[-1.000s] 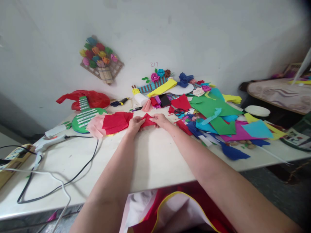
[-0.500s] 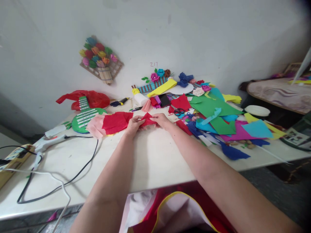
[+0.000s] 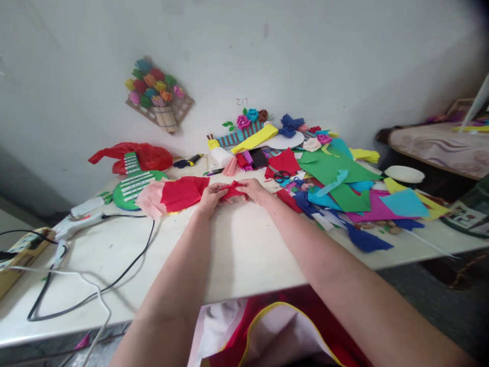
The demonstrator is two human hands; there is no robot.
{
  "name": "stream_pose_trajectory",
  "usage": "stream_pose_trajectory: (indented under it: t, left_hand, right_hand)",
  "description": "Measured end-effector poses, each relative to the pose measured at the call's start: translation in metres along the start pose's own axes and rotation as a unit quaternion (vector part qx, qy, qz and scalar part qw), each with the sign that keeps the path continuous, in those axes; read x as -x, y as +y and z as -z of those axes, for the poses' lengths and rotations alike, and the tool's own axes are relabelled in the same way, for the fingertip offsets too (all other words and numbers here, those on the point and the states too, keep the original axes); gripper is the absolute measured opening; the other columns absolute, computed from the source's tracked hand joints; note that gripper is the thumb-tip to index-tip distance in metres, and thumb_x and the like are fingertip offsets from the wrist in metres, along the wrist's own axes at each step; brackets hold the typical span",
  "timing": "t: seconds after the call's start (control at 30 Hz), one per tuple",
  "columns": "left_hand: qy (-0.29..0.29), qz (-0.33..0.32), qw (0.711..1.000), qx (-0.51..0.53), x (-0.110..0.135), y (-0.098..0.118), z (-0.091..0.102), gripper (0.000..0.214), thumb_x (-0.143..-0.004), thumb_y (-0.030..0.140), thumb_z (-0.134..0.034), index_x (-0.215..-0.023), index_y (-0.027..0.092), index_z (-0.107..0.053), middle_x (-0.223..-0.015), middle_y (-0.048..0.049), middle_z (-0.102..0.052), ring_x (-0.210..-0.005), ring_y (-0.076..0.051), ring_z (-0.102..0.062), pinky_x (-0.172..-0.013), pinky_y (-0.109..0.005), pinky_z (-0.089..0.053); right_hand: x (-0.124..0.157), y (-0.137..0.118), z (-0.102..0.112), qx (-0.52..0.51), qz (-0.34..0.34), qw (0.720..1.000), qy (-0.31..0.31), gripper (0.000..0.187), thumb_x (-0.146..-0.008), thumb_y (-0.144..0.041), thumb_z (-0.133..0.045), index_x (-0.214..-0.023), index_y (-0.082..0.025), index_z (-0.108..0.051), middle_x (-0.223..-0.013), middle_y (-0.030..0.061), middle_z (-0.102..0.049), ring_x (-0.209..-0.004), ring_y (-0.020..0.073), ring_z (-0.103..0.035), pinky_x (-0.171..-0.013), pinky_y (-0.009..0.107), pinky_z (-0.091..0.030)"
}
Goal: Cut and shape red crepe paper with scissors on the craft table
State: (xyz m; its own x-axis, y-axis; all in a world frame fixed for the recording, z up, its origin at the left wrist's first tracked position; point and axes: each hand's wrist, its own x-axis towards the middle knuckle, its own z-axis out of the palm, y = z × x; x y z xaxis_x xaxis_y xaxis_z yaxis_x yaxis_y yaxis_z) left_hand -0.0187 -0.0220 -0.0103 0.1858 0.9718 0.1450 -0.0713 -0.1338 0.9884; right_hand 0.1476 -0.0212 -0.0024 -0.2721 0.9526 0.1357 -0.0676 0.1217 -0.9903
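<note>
A small piece of red crepe paper [image 3: 233, 191] is pinched between my two hands, a little above the white table [image 3: 255, 250]. My left hand [image 3: 211, 196] grips its left side with the thumb on top. On the right side, my right hand [image 3: 252, 190] holds it between thumb and fingers. The paper is gathered and creased in the middle, and its lower part is partly hidden by my fingers. Close by my left hand lie larger red crepe paper sheets [image 3: 183, 193] beside a pale pink piece [image 3: 151, 198].
Scissors [image 3: 281, 175] rest on red paper right of centre, beside a heap of green paper [image 3: 340, 168] and other coloured scraps. At left are a green guitar-shaped craft [image 3: 132, 188], a glue gun [image 3: 78, 224] and its black cable [image 3: 133, 266]. Pliers [image 3: 189, 161] lie behind.
The red paper between my fingers has gone from a raised, pointed fold to a flatter, more gathered shape. My hands stay in nearly the same place.
</note>
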Motion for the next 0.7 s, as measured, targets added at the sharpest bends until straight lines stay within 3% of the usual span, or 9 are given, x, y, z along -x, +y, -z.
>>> stream_pose_trajectory:
  t: [0.7]
  left_hand:
    - [-0.016,0.010,0.994,0.106,0.0021,0.0044,0.0014,0.018,-0.058,0.016,-0.062,-0.073,0.013,-0.054,-0.057,-0.0014,-0.062,-0.047,-0.014,-0.059,-0.050,-0.025,-0.048]
  right_hand:
    - [0.0030,-0.0047,0.0025,-0.060,-0.013,0.998,-0.024,0.023,-0.066,-0.009,-0.052,-0.085,-0.009,-0.065,-0.048,-0.0019,-0.059,-0.031,0.0049,-0.041,-0.032,0.017,-0.031]
